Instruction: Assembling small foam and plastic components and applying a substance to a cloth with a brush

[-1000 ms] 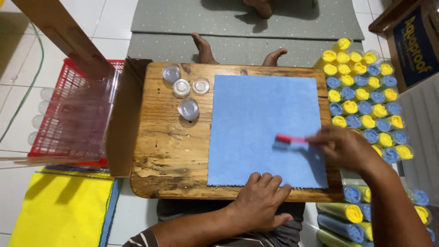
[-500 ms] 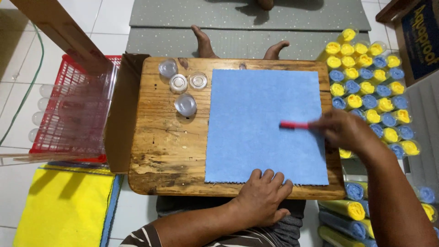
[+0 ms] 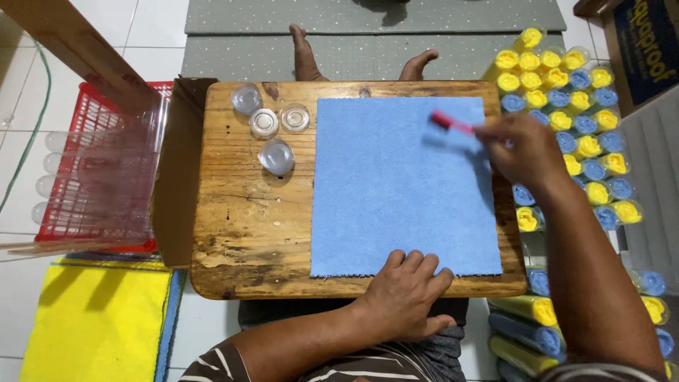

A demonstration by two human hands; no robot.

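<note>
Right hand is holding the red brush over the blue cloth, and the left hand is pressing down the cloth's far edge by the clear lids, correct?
Not quite. In the head view the left hand presses the near edge of the blue cloth, away from the clear lids. The right hand does hold the red brush over it.

Blue cloth (image 3: 403, 187) on a small wooden table (image 3: 247, 226)
The right hand (image 3: 527, 152) holds a red tool (image 3: 451, 122) over the cloth; the left hand (image 3: 407, 290) presses its near edge.
</note>
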